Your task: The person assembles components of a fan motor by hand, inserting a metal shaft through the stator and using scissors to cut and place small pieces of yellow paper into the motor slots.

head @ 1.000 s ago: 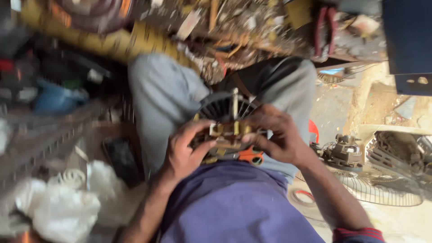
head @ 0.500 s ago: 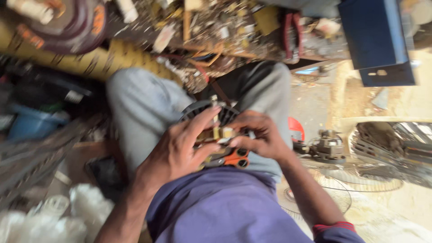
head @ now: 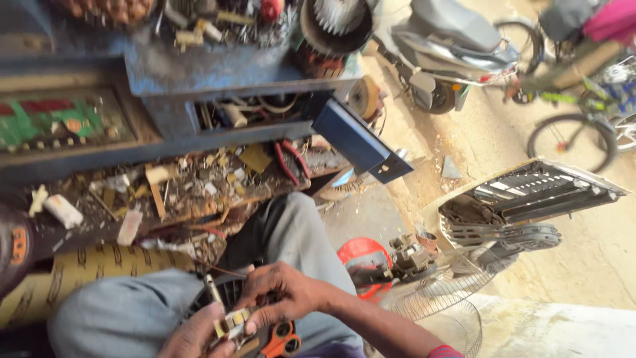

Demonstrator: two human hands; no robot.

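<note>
Sitting, knees up, grey trousers. Small motor part [head: 228, 323] w/ yellowish windings and a metal shaft sits on my lap, low in frame, over a dark round fan housing [head: 218, 292]. My right hand [head: 281, 295] is curled over it from above, fingers clamped on the part. My left hand [head: 192, 338] comes up from the bottom edge, thumb and fingers pinching the same part; partly cut off. Orange-handled scissors [head: 281, 341] lie just beside right hand on my lap. Wire fan guard [head: 437, 301] to my right, near a red lid [head: 361, 252]. Cluttered blue surface [head: 218, 73] ahead; scooter [head: 457, 46] beyond.
</note>
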